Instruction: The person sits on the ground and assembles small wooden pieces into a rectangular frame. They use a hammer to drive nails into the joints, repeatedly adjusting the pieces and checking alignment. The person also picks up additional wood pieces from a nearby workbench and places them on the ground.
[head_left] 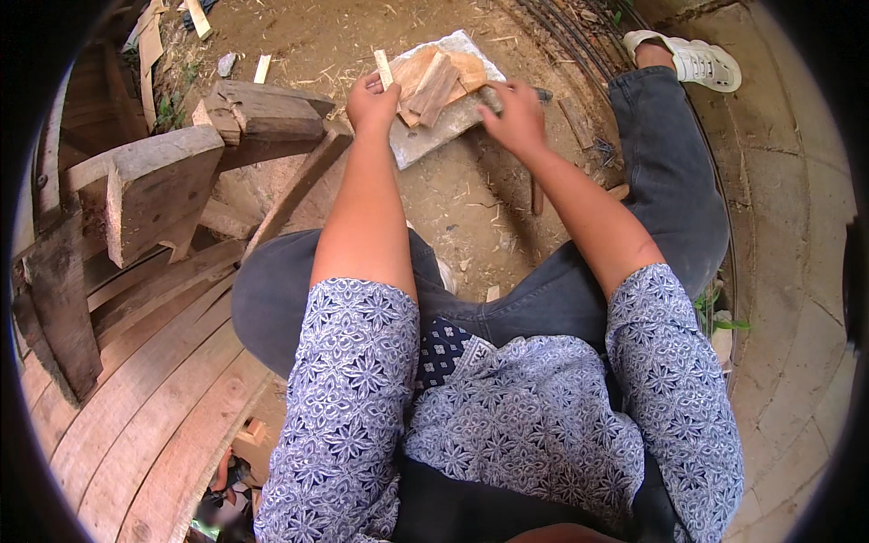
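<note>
fingers of left hand pinch a thin pale wood strip, upright, long axis away from body; right hand clenched on a tool handle just right of the wood pieces.

No packages, labels, signs or screens are to be seen in the view.
</note>
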A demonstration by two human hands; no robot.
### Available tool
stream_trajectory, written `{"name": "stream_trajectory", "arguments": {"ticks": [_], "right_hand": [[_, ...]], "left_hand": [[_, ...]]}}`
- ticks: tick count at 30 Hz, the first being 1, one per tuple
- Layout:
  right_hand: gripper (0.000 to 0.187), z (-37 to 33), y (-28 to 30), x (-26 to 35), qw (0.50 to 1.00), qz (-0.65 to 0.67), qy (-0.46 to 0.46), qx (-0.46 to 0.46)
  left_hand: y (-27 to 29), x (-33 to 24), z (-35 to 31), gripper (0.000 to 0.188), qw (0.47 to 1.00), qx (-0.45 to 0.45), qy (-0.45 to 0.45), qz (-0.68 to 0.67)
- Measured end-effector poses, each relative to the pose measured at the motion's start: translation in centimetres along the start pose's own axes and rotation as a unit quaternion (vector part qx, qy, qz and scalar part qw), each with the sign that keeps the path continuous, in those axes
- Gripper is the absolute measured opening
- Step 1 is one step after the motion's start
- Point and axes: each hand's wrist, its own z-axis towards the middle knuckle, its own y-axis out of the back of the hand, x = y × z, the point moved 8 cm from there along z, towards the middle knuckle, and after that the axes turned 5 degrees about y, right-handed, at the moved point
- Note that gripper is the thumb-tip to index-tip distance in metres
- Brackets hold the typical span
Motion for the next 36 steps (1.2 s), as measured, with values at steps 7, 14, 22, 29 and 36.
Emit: {"name": "stream_trajectory", "arguments": {"ticks": [7,14,22,29,36], "right_hand": [[0.051,0.5,-2.9,6.6,0.995,-0.021,0.089,0.042],[0.046,1.9,-2.1,6.6,0.984,-0.044,0.168,0.036],[0.042,3.7,-3.9,7.7,0.967,0.083,0.184,0.158],[0.045,7.4,-4.6,8.5,0.972,0.056,0.203,0.106],[0.038,6.5,-1.0,0.1,0.998,0.000,-0.034,0.045]], "left_hand": [[1.3,-0.9,0.0,0.042,0.986,-0.064,-0.069,0.139],[3.0,-4.7,-1.8,0.033,0.977,-0.115,-0.167,0.071],[2.9,-1.8,-0.4,0.022,0.952,-0.058,0.057,-0.294],[3.2,-2.2,-0.1,0.030,0.915,-0.025,0.072,-0.397],[0.6,-3.2,-0.3,0.034,0.910,0.100,0.037,-0.401]]}}
